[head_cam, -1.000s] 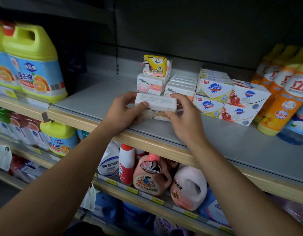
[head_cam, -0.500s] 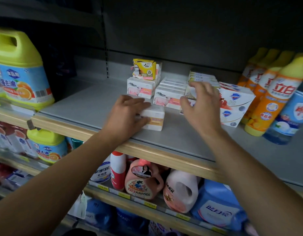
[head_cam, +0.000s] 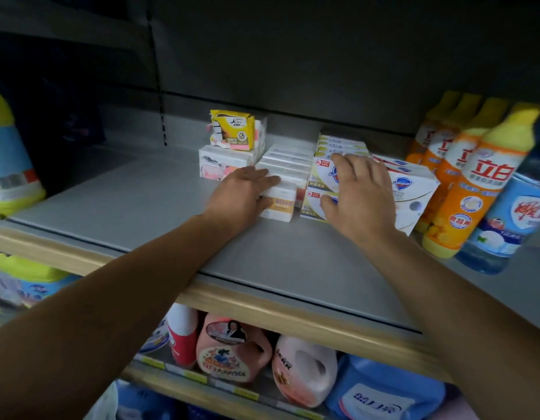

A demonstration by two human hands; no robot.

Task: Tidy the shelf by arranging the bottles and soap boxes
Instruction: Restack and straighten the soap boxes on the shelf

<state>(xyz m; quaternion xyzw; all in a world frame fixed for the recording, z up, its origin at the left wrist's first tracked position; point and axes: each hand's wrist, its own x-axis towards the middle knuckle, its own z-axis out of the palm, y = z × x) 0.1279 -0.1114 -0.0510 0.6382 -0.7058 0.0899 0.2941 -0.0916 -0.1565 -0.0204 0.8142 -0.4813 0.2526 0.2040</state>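
Note:
A small white soap box [head_cam: 280, 204] with an orange label stands on the grey shelf [head_cam: 126, 207], pressed against the front of a row of white soap boxes [head_cam: 288, 163]. My left hand [head_cam: 238, 201] grips it, fingers on top and thumb at its side. My right hand [head_cam: 361, 195] lies with spread fingers on the front of a stack of white-and-yellow soap boxes [head_cam: 318, 177]. Larger white soap boxes [head_cam: 416, 192] sit just right of that stack. Orange bottles [head_cam: 478, 189] with yellow caps line the shelf's right end.
A yellow packet [head_cam: 232, 130] sits atop white-and-pink boxes [head_cam: 221, 163] at the back. A blue bottle [head_cam: 511, 222] stands at far right, and a yellow-and-blue jug [head_cam: 8, 165] at far left. The lower shelf holds a pink jug [head_cam: 232, 353] and other detergent bottles.
My left hand has slid the small soap box back against the row of white boxes. My right hand let go of it and moved right onto the white-and-yellow stack.

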